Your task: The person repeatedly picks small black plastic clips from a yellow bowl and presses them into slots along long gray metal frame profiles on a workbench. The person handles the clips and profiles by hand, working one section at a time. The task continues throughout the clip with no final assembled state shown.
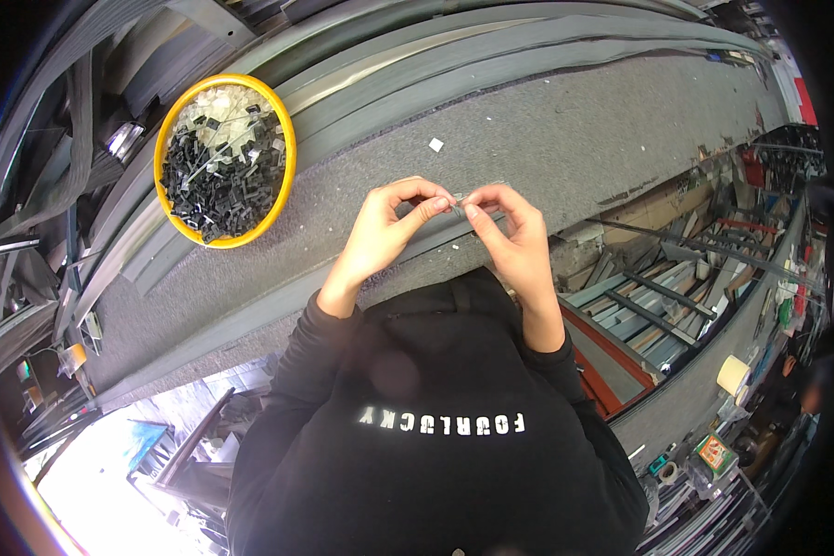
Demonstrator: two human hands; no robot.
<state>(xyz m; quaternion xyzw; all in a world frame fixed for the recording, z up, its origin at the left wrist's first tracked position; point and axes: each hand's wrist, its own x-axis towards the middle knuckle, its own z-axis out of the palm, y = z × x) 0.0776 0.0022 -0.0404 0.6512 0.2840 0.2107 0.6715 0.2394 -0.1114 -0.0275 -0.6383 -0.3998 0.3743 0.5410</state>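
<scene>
My left hand [388, 228] and my right hand [515, 231] meet above the grey worktop [565, 120], thumbs and forefingers pinched tip to tip. Between the fingertips shows a small greyish piece [457, 207], mostly covered and too small to name. Both hands are closed on it. Just beyond them a small white square piece [436, 145] lies on the worktop. To the left, a round basin with a yellow rim [290, 153] holds many small black plastic parts [218, 181] and clear, whitish pieces [221, 105].
Long grey profiles [389, 69] run along the worktop's far side, and more are stacked at the far left. On the right, a rack [658, 306] holds long strips. A roll of yellowish tape [733, 374] and a green-and-red box [715, 454] sit at the lower right.
</scene>
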